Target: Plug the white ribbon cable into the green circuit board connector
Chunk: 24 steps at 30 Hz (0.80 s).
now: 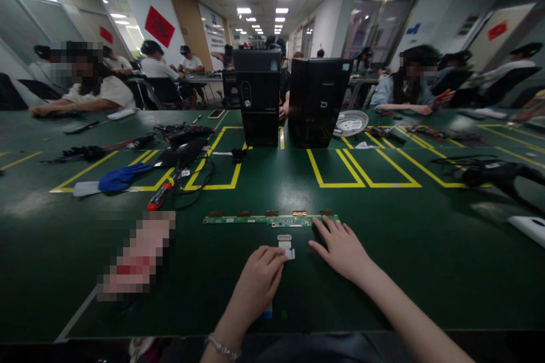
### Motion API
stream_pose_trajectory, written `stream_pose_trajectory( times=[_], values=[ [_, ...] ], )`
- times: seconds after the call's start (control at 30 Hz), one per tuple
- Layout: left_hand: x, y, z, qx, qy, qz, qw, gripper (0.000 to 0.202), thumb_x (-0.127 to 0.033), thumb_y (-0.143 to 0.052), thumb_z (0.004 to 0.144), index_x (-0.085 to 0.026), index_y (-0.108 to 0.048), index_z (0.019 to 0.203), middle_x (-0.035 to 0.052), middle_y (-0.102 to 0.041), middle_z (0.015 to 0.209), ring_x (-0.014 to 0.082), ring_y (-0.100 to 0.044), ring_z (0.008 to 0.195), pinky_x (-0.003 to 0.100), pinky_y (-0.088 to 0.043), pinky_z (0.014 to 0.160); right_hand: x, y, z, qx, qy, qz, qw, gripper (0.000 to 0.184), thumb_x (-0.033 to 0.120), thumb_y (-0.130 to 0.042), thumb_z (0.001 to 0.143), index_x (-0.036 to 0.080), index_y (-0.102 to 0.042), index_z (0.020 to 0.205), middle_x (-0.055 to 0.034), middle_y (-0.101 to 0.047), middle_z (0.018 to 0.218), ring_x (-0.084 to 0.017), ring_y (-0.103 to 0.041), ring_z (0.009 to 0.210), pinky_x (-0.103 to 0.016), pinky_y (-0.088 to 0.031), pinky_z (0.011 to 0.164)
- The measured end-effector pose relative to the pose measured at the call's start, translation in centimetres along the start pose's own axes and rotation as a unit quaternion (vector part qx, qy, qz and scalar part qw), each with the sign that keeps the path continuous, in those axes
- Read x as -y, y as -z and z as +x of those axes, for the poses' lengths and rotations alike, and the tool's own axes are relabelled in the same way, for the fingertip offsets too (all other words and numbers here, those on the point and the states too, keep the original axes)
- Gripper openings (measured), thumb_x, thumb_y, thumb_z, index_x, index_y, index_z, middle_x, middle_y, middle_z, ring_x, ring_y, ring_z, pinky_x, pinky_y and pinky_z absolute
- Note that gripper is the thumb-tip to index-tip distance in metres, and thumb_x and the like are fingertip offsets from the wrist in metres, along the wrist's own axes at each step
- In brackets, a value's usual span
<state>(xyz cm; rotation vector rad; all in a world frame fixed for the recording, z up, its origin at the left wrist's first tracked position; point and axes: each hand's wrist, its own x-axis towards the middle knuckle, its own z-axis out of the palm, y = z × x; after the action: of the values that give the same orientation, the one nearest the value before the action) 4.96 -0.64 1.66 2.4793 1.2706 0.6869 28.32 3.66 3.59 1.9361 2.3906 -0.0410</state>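
A long, narrow green circuit board [251,219] lies crosswise on the table in front of me, with several brownish tabs along its far edge. My right hand [343,247] is spread flat, its fingertips resting on the board's right end. Just below the board's middle, my left hand [260,278] has thumb and fingers closed on a white flat ribbon cable [286,245]. The cable's connector end points toward the board and is apart from it. A blue strip [267,312] shows partly beneath my left wrist; what it belongs to is hidden.
Two black computer towers [260,96] stand at the far middle. To the left lie a red-handled screwdriver [160,197], a blue glove [121,177] and tangled cables. A black cable tool [489,173] and a white basket [351,123] are on the right. People sit at tables beyond.
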Motion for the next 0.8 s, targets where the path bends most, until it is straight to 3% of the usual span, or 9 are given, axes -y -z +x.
stream_pose_trajectory(
  times=[0.17,0.3,0.43,0.8],
  values=[
    [0.0,0.0,0.1,0.004,0.001,-0.005,1.0,0.034,-0.004,-0.05,0.09,-0.023,-0.061,0.117,0.0039,-0.063,0.116,0.0219,-0.055,0.109,0.043,-0.047,0.098,-1.6,-0.2,-0.1,-0.028,0.045,-0.003,0.999,0.065,0.055,-0.038,0.094,0.018,-0.037,0.148,-0.0156,-0.044,0.144,-0.033,-0.046,0.128,-0.052,-0.037,0.106],
    [0.0,0.0,0.1,0.002,0.0,-0.003,1.0,0.032,-0.004,-0.051,0.09,-0.021,-0.062,0.114,0.0043,-0.063,0.116,0.0214,-0.055,0.109,0.042,-0.047,0.098,-3.1,-0.8,0.4,-0.085,0.16,0.016,0.983,0.054,0.044,-0.042,0.096,0.018,-0.043,0.144,-0.0137,-0.04,0.147,-0.029,-0.038,0.135,-0.051,-0.032,0.111],
    [0.0,0.0,0.1,0.005,0.001,0.001,1.0,0.032,-0.004,-0.051,0.089,-0.021,-0.063,0.113,0.0045,-0.063,0.116,0.0216,-0.055,0.108,0.042,-0.047,0.097,-4.4,-1.4,1.5,-0.097,0.26,0.069,0.958,0.046,0.042,-0.04,0.098,0.024,-0.048,0.14,-0.0091,-0.034,0.151,-0.025,-0.028,0.141,-0.051,-0.024,0.115],
    [0.1,0.1,0.1,0.016,0.013,-0.018,1.0,0.033,-0.007,-0.049,0.092,-0.025,-0.061,0.119,0.0037,-0.062,0.118,0.022,-0.054,0.11,0.043,-0.046,0.099,-4.9,-3.2,2.7,-0.1,0.259,0.162,0.947,0.045,0.045,-0.044,0.096,0.028,-0.05,0.138,-0.0078,-0.04,0.148,-0.024,-0.034,0.137,-0.053,-0.025,0.114]
  ],
)
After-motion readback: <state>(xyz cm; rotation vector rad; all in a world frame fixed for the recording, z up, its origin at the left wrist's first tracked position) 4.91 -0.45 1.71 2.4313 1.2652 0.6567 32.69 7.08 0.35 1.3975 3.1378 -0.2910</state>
